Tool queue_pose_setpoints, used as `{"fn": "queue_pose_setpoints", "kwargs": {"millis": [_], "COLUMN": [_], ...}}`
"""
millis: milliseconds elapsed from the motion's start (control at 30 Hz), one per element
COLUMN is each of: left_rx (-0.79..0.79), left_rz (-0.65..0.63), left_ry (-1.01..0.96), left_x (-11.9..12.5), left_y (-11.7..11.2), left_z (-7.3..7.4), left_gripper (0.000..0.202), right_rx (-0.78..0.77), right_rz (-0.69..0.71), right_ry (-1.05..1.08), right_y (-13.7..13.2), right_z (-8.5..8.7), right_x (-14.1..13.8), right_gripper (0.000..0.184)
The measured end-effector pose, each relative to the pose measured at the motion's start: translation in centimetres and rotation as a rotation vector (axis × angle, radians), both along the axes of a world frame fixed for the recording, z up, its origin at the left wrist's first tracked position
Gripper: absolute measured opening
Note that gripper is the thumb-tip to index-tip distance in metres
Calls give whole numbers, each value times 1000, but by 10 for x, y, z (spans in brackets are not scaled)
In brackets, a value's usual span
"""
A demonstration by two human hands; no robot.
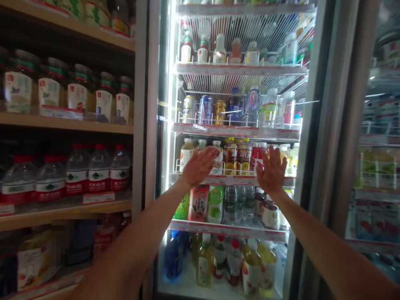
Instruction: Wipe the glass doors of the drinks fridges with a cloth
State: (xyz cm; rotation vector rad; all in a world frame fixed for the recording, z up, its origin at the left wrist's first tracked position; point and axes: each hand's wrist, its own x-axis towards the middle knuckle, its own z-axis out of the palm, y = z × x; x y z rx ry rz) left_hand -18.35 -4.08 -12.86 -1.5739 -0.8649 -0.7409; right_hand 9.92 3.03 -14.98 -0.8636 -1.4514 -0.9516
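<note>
Both arms stretch out in front of a lit drinks fridge [231, 132]. My left hand [200, 166] is open and empty, its fingers extended toward the right, in front of white-capped bottles [186, 154] on a middle shelf. Fingers spread and pointing up, my right hand [272, 171] is also empty, before a red-labelled bottle [258, 153]. Between the hands stand brown iced tea bottles [230, 155] with yellow caps. Whether either hand touches glass I cannot tell. Under them, a shelf holds a red drink carton [198, 203], a green carton [215, 204] and clear water bottles [231, 204].
On the left, wooden shelves [65, 121] carry juice bottles [50, 87] and red-capped water bottles [78, 168]. A metal door frame [339, 137] runs up the fridge's right side, with another fridge [375, 196] beyond. Cans [205, 109] and more bottles [204, 260] fill the upper and bottom levels.
</note>
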Motion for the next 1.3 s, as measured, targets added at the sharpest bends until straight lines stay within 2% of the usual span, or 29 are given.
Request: {"fn": "queue_pose_setpoints", "kwargs": {"millis": [100, 133, 167, 200, 300, 367, 433, 500, 567, 633, 733, 800, 933, 1067, 1167, 1300], "left_rx": [189, 215, 202, 157, -53, -114, -87, -6, 58, 80, 61, 4, -110, -76, -117, -168], "left_rz": [43, 43, 30, 9, -63, -60, -22, 3, -24, -88, -197, -233, -114, 9, 79, 141], "left_ry": [-585, -691, -697, -620, -144, -9, -123, -366, -522, -560, -537, -477, -343, -327, -316, -388], "left_x": [-8, -5, 1, 9, 35, 39, 31, 22, 21, 28, 37, 32, -11, -55, -63, -51], "left_y": [-1, 0, 2, 4, 6, 5, 3, 3, 7, 11, 13, 7, -12, -19, -22, -28], "left_z": [12, 14, 14, 11, 0, -4, -2, 4, 10, 14, 18, 17, 5, -13, -18, -18], "left_gripper": [51, 52, 54, 54, 52, 49, 49, 51, 52, 53, 61, 64, 66, 87, 86, 83], "right_rx": [-7, -14, -24, -34, -44, -39, -34, -26, -4, 2, -68, -116, -142, -109, -66, -47], "right_rz": [-4, -8, -11, -11, 0, 6, 11, 23, 66, 187, 461, 548, 433, 368, 344, 322], "right_ry": [8, 11, 14, 16, 15, 9, 3, 19, 24, -70, -299, -307, -249, -234, -262, -423], "right_y": [0, 0, 0, 0, 0, 2, 3, 1, -7, -21, -46, -59, -67, -64, -62, -62], "right_z": [0, 0, 0, 0, 0, 0, -1, 0, 2, 7, 19, 30, 43, 41, 35, 30], "right_x": [-1, -1, -2, -2, -1, 1, 4, 2, -7, -29, -79, -113, -158, -181, -194, -188], "right_gripper": [50, 51, 51, 51, 52, 51, 51, 52, 53, 52, 49, 48, 41, 51, 46, 35]}}
